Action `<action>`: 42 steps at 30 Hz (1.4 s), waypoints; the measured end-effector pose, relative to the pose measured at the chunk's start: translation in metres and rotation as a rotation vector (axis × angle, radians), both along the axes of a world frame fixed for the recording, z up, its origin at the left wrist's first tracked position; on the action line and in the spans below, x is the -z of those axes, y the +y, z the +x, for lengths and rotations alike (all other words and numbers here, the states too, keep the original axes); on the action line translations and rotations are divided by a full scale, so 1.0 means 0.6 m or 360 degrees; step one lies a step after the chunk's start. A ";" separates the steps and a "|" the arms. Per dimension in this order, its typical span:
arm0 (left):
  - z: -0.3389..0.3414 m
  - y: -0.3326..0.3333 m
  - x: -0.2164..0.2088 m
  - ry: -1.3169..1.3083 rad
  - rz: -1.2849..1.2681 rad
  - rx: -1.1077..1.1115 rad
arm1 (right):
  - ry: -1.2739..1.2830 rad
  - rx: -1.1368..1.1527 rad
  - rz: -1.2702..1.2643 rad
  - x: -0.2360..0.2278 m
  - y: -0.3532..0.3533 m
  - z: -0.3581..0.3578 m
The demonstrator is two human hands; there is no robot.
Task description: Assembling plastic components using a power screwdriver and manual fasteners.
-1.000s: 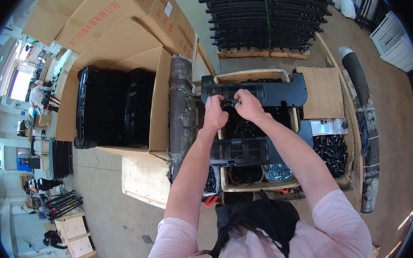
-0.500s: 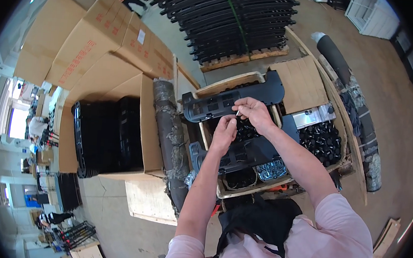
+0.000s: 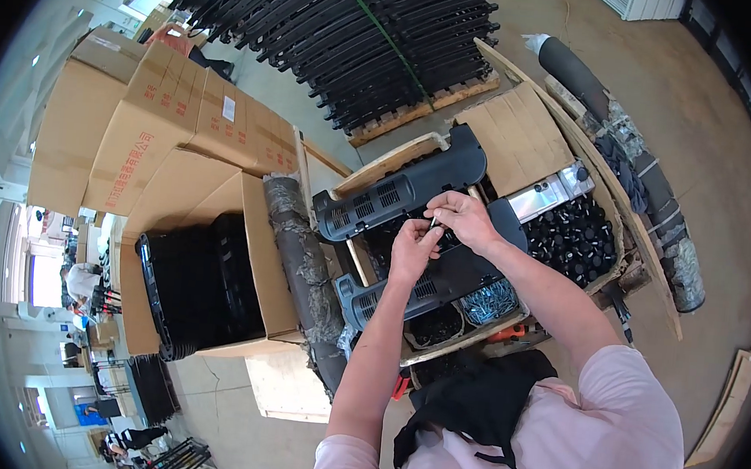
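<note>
Left of frame: open cardboard box [image 3: 269,266], black parts [image 3: 199,287] inside. Then a grey roll [image 3: 294,237]. Centre: black vented panel [image 3: 414,187], slanting up to the right. Left hand [image 3: 411,251]: fingertips pinched, can't tell if gripping. Frame centre: small dark piece [image 3: 434,223], at the fingertips. Right hand [image 3: 468,221] pinches it. Right of centre: black knobs [image 3: 573,243], piled.

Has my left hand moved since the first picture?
Yes: your left hand has shifted from the far black panel toward the near black panel.
</note>
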State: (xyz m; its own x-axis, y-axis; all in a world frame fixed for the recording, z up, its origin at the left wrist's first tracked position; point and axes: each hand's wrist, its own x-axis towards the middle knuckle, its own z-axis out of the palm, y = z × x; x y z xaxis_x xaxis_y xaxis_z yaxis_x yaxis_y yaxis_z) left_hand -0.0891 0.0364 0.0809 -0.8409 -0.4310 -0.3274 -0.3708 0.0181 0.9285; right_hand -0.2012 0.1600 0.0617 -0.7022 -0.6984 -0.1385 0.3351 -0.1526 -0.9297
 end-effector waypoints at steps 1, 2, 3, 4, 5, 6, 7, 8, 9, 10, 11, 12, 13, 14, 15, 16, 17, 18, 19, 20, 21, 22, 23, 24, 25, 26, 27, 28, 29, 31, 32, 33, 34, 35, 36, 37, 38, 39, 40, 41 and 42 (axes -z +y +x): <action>-0.004 0.003 -0.001 0.0033 0.0041 -0.0002 | 0.0001 0.0002 0.0025 -0.001 0.004 -0.004; -0.008 0.006 -0.002 0.0031 0.0039 0.0004 | -0.0001 0.0009 0.0022 -0.002 0.009 -0.008; -0.014 0.009 -0.003 0.0026 0.0037 0.0017 | -0.0038 0.0023 -0.0002 -0.004 0.016 -0.013; -0.018 0.011 -0.002 0.0021 0.0035 0.0027 | -0.0075 0.0033 -0.0026 -0.006 0.021 -0.016; -0.023 0.013 -0.002 0.0017 0.0032 0.0027 | -0.0079 0.0034 -0.0028 -0.008 0.025 -0.019; -0.028 0.016 -0.001 0.0045 0.0046 0.0036 | -0.0062 0.0062 -0.0020 -0.010 0.028 -0.023; -0.033 0.017 0.000 0.0076 0.0057 0.0043 | -0.0044 0.0090 -0.0014 -0.011 0.029 -0.026; -0.038 0.019 0.001 0.0074 0.0052 0.0041 | -0.0046 0.0087 -0.0020 -0.011 0.029 -0.029; -0.042 0.020 0.003 0.0080 0.0080 0.0021 | -0.0067 0.0118 -0.0057 -0.011 0.029 -0.031; -0.047 0.023 0.004 0.0085 0.0112 0.0003 | -0.0089 0.0150 -0.0091 -0.010 0.031 -0.034; -0.051 0.024 0.005 0.0100 0.0133 -0.0021 | -0.0079 0.0150 -0.0061 -0.009 0.031 -0.040; -0.055 0.022 0.005 0.0097 0.0131 -0.0024 | -0.0082 0.0147 -0.0062 -0.008 0.029 -0.043; -0.059 0.023 0.004 0.0102 0.0123 -0.0018 | -0.0066 0.0148 -0.0048 -0.006 0.031 -0.047; -0.064 0.025 0.002 0.0107 0.0116 -0.0013 | -0.0049 0.0149 -0.0033 -0.003 0.032 -0.050; -0.068 0.027 0.001 0.0101 0.0121 -0.0013 | -0.0055 0.0149 -0.0028 -0.001 0.035 -0.054; -0.072 0.028 0.001 0.0068 0.0099 -0.0006 | 0.0030 0.0153 0.0038 -0.002 0.036 -0.057; -0.076 0.028 0.000 0.0035 0.0079 0.0001 | 0.0115 0.0157 0.0104 -0.004 0.036 -0.060; -0.079 0.029 -0.001 0.0029 0.0082 -0.0001 | 0.0109 0.0156 0.0107 -0.004 0.037 -0.063; -0.083 0.030 0.001 0.0028 0.0118 -0.0002 | 0.0340 0.0193 0.0258 -0.003 0.040 -0.067; -0.087 0.031 0.003 0.0028 0.0155 -0.0002 | 0.0572 0.0231 0.0410 -0.001 0.043 -0.071; -0.091 0.032 0.006 0.0023 0.0159 -0.0001 | 0.0568 0.0232 0.0415 0.001 0.048 -0.075; -0.091 0.031 0.009 0.0051 0.0177 0.0020 | 0.0728 0.0199 0.0562 -0.002 0.051 -0.077; -0.091 0.029 0.013 0.0078 0.0194 0.0041 | 0.0888 0.0166 0.0710 -0.005 0.055 -0.079; -0.094 0.026 0.016 0.0071 0.0197 0.0038 | 0.0882 0.0161 0.0711 -0.009 0.059 -0.082; -0.098 0.020 0.020 0.0053 0.0049 0.0066 | 0.0957 0.0087 0.0779 -0.014 0.061 -0.087; -0.101 0.015 0.023 0.0035 -0.0101 0.0094 | 0.1032 0.0013 0.0845 -0.017 0.060 -0.092; -0.101 0.011 0.026 0.0032 -0.0102 0.0090 | 0.1031 0.0009 0.0843 -0.017 0.058 -0.097; -0.107 0.014 0.025 0.0030 -0.0407 0.0138 | 0.1004 -0.0016 0.0805 -0.011 0.061 -0.106; -0.113 0.015 0.022 0.0031 -0.0712 0.0184 | 0.0979 -0.0042 0.0766 -0.006 0.062 -0.114; -0.124 0.010 0.021 0.0162 -0.1059 0.0206 | 0.0935 -0.0076 0.0783 0.004 0.061 -0.128; -0.129 0.006 0.022 0.0294 -0.1412 0.0219 | 0.0893 -0.0113 0.0790 0.009 0.058 -0.135; -0.135 0.003 0.024 0.0214 -0.1365 0.0231 | 0.0895 -0.0114 0.0797 0.013 0.054 -0.143; -0.143 0.001 0.027 0.0217 -0.1360 0.0229 | 0.1247 -0.0031 0.0774 0.019 0.049 -0.153; -0.150 -0.001 0.030 0.0235 -0.1469 0.0222 | 0.1598 0.0055 0.0746 0.025 0.047 -0.159; -0.158 -0.002 0.033 0.0253 -0.1577 0.0214 | 0.1601 0.0054 0.0753 0.031 0.045 -0.162; -0.162 -0.010 0.038 0.0217 -0.1480 0.0263 | 0.1652 0.0082 0.0796 0.032 0.037 -0.162; -0.164 -0.015 0.044 0.0217 -0.1479 0.0258 | 0.1703 0.0111 0.0839 0.033 0.030 -0.163; -0.165 -0.018 0.049 0.0175 -0.1449 0.0260 | 0.1706 0.0107 0.0838 0.033 0.026 -0.161; -0.168 -0.020 0.053 0.0135 -0.1416 0.0267 | 0.1685 0.0109 0.0862 0.037 0.024 -0.161; -0.169 -0.022 0.056 0.0137 -0.1413 0.0267 | 0.1664 0.0110 0.0884 0.039 0.022 -0.161; -0.168 -0.024 0.059 0.0144 -0.1410 0.0287 | 0.1665 0.0109 0.0886 0.042 0.021 -0.164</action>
